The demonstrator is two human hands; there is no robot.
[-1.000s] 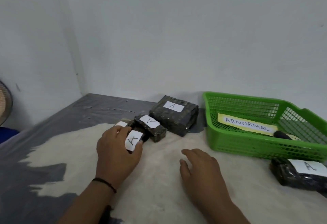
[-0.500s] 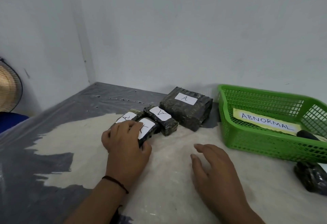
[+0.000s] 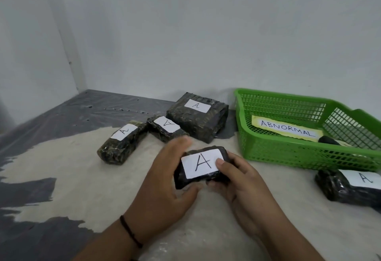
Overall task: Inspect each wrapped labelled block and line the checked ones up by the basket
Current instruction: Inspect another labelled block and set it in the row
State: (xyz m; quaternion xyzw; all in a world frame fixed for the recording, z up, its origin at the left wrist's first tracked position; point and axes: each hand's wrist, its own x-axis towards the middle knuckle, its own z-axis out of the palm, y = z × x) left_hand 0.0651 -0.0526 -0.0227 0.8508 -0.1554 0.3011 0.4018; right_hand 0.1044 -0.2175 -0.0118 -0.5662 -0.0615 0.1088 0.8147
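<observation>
Both hands hold a dark wrapped block [image 3: 201, 166] with a white "A" label, lifted above the table at centre. My left hand [image 3: 165, 180] grips its left end and my right hand [image 3: 243, 186] its right end, thumb on the label. Three more "A" blocks lie behind: a long one [image 3: 121, 143] at the left, a small one [image 3: 166, 128], and a large one [image 3: 198, 118] next to the green basket [image 3: 288, 153]. Another labelled block [image 3: 350, 184] lies in front of the basket at the right.
The basket holds a yellow "ABNORMAL" sign [image 3: 286, 130] and a dark object [image 3: 327, 140]. The table is covered with a pale fuzzy mat [image 3: 72, 178] over grey plastic sheeting [image 3: 41, 120]. Walls close off the back and left.
My left hand picked a block out of the left cluster and brought it to centre. My right hand rose from the mat and took its other end.
</observation>
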